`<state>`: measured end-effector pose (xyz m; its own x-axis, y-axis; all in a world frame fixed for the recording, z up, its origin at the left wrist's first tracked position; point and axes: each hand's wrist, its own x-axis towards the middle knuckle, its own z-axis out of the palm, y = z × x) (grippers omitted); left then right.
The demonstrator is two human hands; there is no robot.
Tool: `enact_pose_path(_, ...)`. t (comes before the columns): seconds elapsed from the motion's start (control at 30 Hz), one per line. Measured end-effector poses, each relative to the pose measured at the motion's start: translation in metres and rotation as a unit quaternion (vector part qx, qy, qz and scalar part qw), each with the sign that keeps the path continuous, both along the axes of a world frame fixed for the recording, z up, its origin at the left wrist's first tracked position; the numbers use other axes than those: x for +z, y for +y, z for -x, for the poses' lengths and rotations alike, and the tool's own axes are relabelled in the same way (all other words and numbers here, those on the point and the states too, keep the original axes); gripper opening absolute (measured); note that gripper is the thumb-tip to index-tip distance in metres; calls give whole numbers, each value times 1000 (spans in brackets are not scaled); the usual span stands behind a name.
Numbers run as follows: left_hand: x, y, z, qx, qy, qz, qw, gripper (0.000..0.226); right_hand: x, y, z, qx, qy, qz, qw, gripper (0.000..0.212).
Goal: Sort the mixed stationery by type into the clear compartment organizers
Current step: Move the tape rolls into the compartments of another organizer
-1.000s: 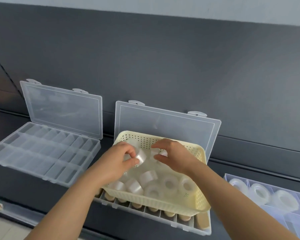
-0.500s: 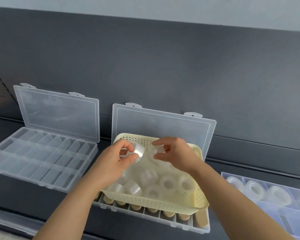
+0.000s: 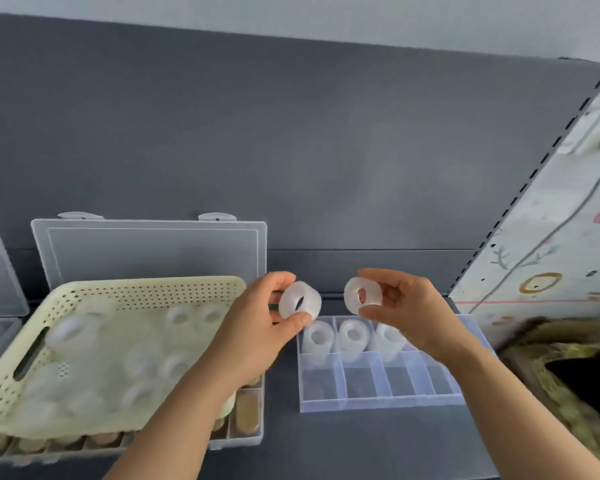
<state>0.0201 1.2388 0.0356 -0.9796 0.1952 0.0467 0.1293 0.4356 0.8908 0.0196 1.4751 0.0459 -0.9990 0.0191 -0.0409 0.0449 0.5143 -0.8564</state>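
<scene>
left hand (image 3: 257, 327) pinches a translucent white tape roll (image 3: 300, 301) by the rim, and right hand (image 3: 409, 313) pinches a second matching tape roll (image 3: 362, 295) the same way. Both rolls are airborne above the far edge of the small clear compartment organizer (image 3: 378, 403) at right, where three like rolls (image 3: 352, 336) stand in the far row. The rim pinch probably keeps each roll on edge so it drops upright into a narrow cell. Remaining loose rolls (image 3: 177, 315) sit in the cream perforated plastic basket (image 3: 146, 284) at left, parked on a second clear organizer (image 3: 153, 251) with its lid up, likely for short reach. No brand, label or text is readable.
</scene>
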Motion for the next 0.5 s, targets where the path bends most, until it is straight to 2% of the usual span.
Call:
enact_pose_path(0.27, -32, 145, 19, -86, -22, 51, 995, 56, -20, 126, -10, -106, -4, -7, 994, 42)
enact_pose_path(0.4, -51, 193, 31, -108, -21, 97, 989, 62, -34, 161, -12, -121, -14, 0, 993, 39)
enact_pose_path(0.5, -60, 212, 37, -125, -17, 143, 982, 58, -41, 175, -11, -120, -12, 14, 993, 36)
